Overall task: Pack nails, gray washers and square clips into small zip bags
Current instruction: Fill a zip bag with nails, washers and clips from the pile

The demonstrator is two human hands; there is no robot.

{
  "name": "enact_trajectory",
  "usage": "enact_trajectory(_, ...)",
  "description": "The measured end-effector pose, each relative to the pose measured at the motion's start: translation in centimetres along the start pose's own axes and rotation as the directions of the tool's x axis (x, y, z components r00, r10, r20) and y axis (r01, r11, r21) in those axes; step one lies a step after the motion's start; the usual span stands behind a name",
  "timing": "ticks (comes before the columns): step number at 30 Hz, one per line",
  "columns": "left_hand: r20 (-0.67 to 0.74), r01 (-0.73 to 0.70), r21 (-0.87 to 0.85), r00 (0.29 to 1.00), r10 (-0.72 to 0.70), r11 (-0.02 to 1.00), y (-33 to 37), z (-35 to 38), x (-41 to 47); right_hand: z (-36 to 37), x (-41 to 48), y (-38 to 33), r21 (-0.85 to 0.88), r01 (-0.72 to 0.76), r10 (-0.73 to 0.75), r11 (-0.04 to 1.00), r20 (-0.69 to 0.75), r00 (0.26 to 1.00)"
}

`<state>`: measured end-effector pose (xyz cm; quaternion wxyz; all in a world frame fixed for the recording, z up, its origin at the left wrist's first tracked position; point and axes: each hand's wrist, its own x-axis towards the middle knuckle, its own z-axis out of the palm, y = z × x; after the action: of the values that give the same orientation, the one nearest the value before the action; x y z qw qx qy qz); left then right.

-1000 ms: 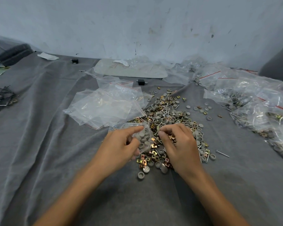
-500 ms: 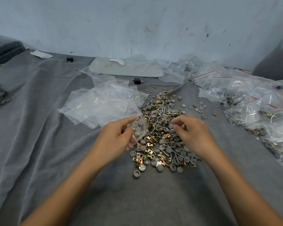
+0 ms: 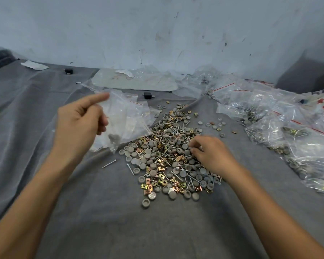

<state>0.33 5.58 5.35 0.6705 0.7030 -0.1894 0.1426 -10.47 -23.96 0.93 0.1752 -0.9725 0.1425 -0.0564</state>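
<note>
Several gray washers (image 3: pixel 113 137) are seen inside a small zip bag (image 3: pixel 120 116) pinched aloft by the left hand (image 3: pixel 79 122). The right hand (image 3: pixel 209 152) is curled into the pile (image 3: pixel 163 150) on the bench (image 3: pixel 101 212), and whether anything is gripped cannot be told.

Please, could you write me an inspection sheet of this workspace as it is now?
Surface: gray cloth, wrinkled at left.
Job's things: mixed pile of nails, gray washers, square clips; empty bags; filled bags at right.
Clutter: small black block, paper scrap, gray sheet.
Hands: left hand holds up a small zip bag with a few washers; right hand reaches into the pile, grasp unclear.
Cables: nothing seen.
Surroundings: scuffed pale wall.
</note>
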Motion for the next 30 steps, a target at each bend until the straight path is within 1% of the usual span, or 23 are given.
enact_trajectory(2, 0.011, -0.077, 0.104, 0.997, 0.076, 0.992, 0.7, -0.6, 0.4, 0.2, 0.1, -0.1, 0.005, -0.004, 0.004, 1.000, -0.013, 1.000)
enact_trajectory(4, 0.055, -0.174, 0.284, 0.985, 0.165, 0.943, 1.2, -0.9, 0.3, 0.3, 0.0, -0.1, 0.017, -0.008, 0.008, 1.000, -0.028, 1.000)
enact_trajectory(5, 0.089, -0.231, 0.380, 0.973, 0.213, 0.896, 1.4, -1.0, 0.2, 0.3, 0.0, -0.1, 0.020, -0.007, 0.008, 1.000, -0.033, 0.999)
enact_trajectory(7, 0.218, -0.361, 0.535, 0.933, 0.288, 0.764, 1.4, -0.5, -0.2, 0.3, -0.2, -0.2, 0.023, -0.009, 0.010, 1.000, -0.038, 0.999)
enact_trajectory(8, 0.301, -0.392, 0.570, 0.917, 0.261, 0.721, 1.1, 0.1, -0.5, 0.3, -0.3, -0.3, 0.018, -0.013, 0.014, 1.000, -0.044, 0.999)
enact_trajectory(9, 0.369, -0.376, 0.587, 0.912, 0.176, 0.717, 0.5, 0.8, -1.0, 0.3, -0.4, -0.4, 0.010, -0.017, 0.017, 1.000, -0.057, 0.998)
enact_trajectory(11, 0.433, -0.256, 0.589, 0.901, -0.032, 0.766, -1.0, 2.3, -2.1, 0.2, -0.6, -0.9, 0.021, 0.000, 0.002, 1.000, -0.099, 0.995)
enact_trajectory(12, 0.443, -0.198, 0.583, 0.891, -0.104, 0.788, -1.8, 2.8, -2.7, 0.1, -0.8, -1.2, 0.052, 0.030, -0.024, 0.998, -0.120, 0.992)
enact_trajectory(13, 0.448, -0.159, 0.573, 0.882, -0.145, 0.804, -2.5, 3.2, -3.1, 0.0, -0.9, -1.6, 0.102, 0.076, -0.062, 0.992, -0.135, 0.989)
enact_trajectory(15, 0.441, -0.116, 0.540, 0.883, -0.163, 0.834, -3.4, 3.5, -3.3, -0.3, -1.4, -2.9, 0.242, 0.178, -0.148, 0.954, -0.138, 0.979)
enact_trajectory(17, 0.430, -0.086, 0.503, 0.888, -0.162, 0.860, -3.8, 3.6, -3.1, -0.5, -1.7, -4.6, 0.374, 0.247, -0.216, 0.894, -0.122, 0.969)
enact_trajectory(19, 0.425, -0.079, 0.488, 0.892, -0.157, 0.869, -4.1, 3.7, -3.1, -0.3, -1.5, -6.4, 0.419, 0.295, -0.273, 0.859, -0.115, 0.955)
enact_trajectory(22, 0.434, -0.060, 0.423, 0.889, -0.144, 0.904, -4.1, 3.8, -3.2, 0.3, -0.5, -8.6, 0.380, 0.344, -0.333, 0.859, -0.096, 0.938)
enact_trajectory(25, 0.420, 0.025, 0.317, 0.893, -0.164, 0.948, -4.1, 3.9, -3.2, 1.0, 0.6, -9.7, 0.316, 0.337, -0.336, 0.887, -0.060, 0.940)
enact_trajectory(27, 0.400, 0.065, 0.266, 0.901, -0.171, 0.962, -4.2, 3.9, -3.0, 1.4, 1.0, -9.9, 0.245, 0.346, -0.347, 0.906, -0.041, 0.937)
enact_trajectory(30, 0.391, 0.084, 0.224, 0.905, -0.168, 0.971, -4.4, 3.8, -2.9, 1.9, 1.5, -10.3, 0.153, 0.374, -0.369, 0.915, -0.062, 0.927)
